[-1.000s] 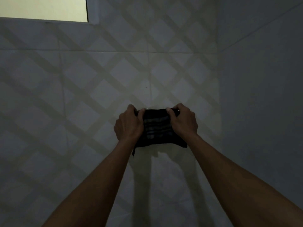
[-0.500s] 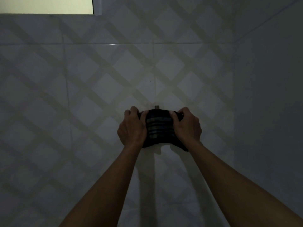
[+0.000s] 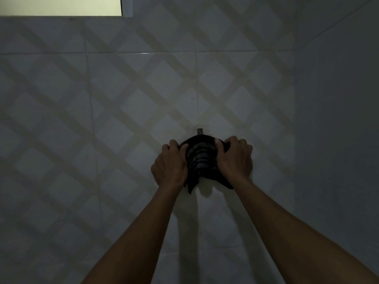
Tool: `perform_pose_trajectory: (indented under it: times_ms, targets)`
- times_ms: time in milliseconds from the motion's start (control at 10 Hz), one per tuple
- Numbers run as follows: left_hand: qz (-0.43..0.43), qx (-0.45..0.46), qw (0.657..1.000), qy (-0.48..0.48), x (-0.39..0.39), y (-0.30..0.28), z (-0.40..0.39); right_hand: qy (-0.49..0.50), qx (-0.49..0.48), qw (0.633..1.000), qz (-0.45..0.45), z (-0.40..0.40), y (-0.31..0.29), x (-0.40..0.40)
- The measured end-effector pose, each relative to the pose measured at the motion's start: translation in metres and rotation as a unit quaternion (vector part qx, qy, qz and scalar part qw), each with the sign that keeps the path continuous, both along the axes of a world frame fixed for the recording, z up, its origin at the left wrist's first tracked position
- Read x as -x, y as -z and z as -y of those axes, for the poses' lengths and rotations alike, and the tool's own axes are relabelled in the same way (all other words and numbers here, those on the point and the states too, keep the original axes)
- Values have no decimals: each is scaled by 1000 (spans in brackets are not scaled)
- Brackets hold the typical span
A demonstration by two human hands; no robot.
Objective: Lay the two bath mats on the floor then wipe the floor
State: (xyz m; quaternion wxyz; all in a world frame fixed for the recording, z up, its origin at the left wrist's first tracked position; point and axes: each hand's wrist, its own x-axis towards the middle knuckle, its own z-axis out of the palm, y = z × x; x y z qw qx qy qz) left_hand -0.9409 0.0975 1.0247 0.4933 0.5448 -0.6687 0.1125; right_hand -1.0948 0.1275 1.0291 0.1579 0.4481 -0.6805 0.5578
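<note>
Bathroom, home. Dim light. Glazed white wall tiles [image 3: 143,83] with diagonal lattice pattern, small metal wall hook [image 3: 200,131], window [image 3: 59,6] top left.

Both hands [image 3: 202,160] grip a dark cloth [image 3: 202,160] against tiled wall [image 3: 102,119].

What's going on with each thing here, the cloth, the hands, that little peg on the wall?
Dark striped cloth: bunched, gripped from both sides, held against the tiled wall.
Left hand: closed on the cloth's left edge.
Right hand: closed on its right edge.
Wall hook: just above the cloth; whether the cloth hangs on it is hidden.
</note>
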Motion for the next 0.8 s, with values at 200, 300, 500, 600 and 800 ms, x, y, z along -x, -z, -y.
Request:
perform_pose_trajectory:
  times_ms: [200, 300, 500, 600, 800]
  targets:
    - [13, 4, 1000, 0, 1, 4, -1, 2, 4, 1000, 5, 0, 1, -3]
    - [5, 1, 1000, 12, 1, 5, -1, 0, 5, 1000, 13, 0, 1, -5]
    - [2, -4, 999, 32, -5, 3, 0, -1, 0, 999, 36, -2, 2, -13]
    - [-5, -2, 999, 53, -10, 1, 5, -10, 4, 999, 50, -3, 6, -13]
    - [-50, -8, 995, 87, -24, 9, 0, 0, -12, 997, 78, -20, 34, -15]
